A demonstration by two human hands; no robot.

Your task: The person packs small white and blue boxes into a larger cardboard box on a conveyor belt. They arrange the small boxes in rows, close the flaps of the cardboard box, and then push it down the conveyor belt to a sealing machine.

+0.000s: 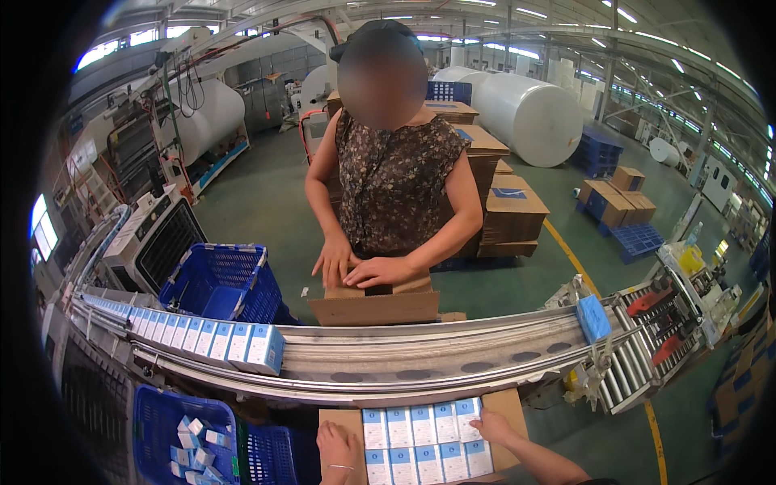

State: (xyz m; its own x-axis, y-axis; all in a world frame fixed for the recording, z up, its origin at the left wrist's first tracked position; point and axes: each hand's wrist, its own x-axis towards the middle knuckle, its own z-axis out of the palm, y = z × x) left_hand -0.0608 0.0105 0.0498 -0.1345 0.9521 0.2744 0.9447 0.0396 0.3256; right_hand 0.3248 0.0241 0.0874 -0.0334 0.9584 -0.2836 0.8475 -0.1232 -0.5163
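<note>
An open cardboard carton point(343, 419) lies before me at the near side of the conveyor, its side flaps spread. Inside, white-and-blue packs point(423, 425) stand close together in two rows. My left hand point(338, 446) lies flat on the carton's left flap, fingers stretched out, nothing held. At the far right corner my right hand point(495, 427) has its fingers closed at the end pack point(463, 416) of the far row; its fingertips partly cover that pack.
The conveyor point(453, 356) crosses in front, carrying a line of packs point(206, 339) at left and a blue bundle point(593, 318) at right. Beside me at left stands a blue basket point(144, 420) with loose packs. Across the conveyor, a co-worker's hands rest on another carton point(376, 309), beside a blue basket point(218, 279).
</note>
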